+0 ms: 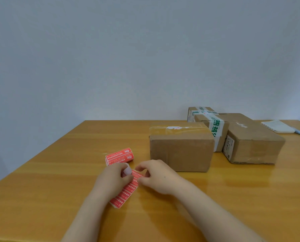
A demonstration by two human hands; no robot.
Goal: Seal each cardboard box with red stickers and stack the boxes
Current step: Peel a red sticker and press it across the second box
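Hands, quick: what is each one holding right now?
Left hand: fingers curled, pinching the strip of red paper stickers.
Right hand: pinching the same strip at its edge.

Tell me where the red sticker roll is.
In the head view the red sticker roll lies on the table, left of the nearest cardboard box and just beyond the left hand.

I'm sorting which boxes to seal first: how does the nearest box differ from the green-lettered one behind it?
The nearest box has shiny clear tape along its top; the green-lettered box is wrapped in a white band printed with green characters. The nearest box shows fully at the front; the green-lettered box stands behind it, partly hidden. Both are closed brown cardboard boxes on the table.
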